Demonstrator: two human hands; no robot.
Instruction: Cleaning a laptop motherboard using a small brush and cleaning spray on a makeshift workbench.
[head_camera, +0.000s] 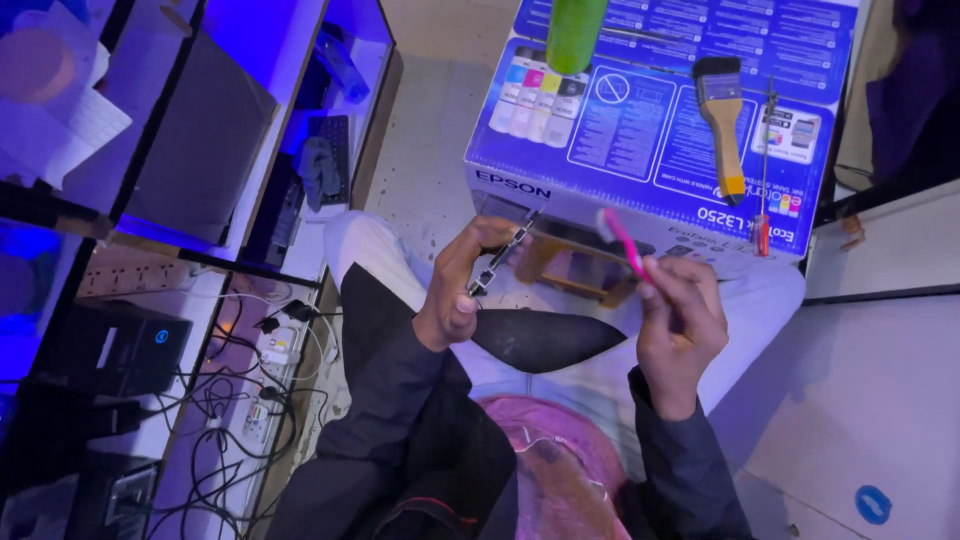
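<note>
Head view: slim dark tool (503, 253) is pinched in left hand (462, 288); pink toothbrush (624, 243) is gripped by right hand (682, 322), above blue printer box (650, 130).

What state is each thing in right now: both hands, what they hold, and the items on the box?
Left hand: closed around a slim dark metal part, tilted.
Right hand: gripping a pink toothbrush, bristles up.
Wooden-handled paintbrush: lying flat on the blue printed cardboard box, untouched.
Red-handled screwdriver: lying on the box.
Green bottle: upright.
</note>
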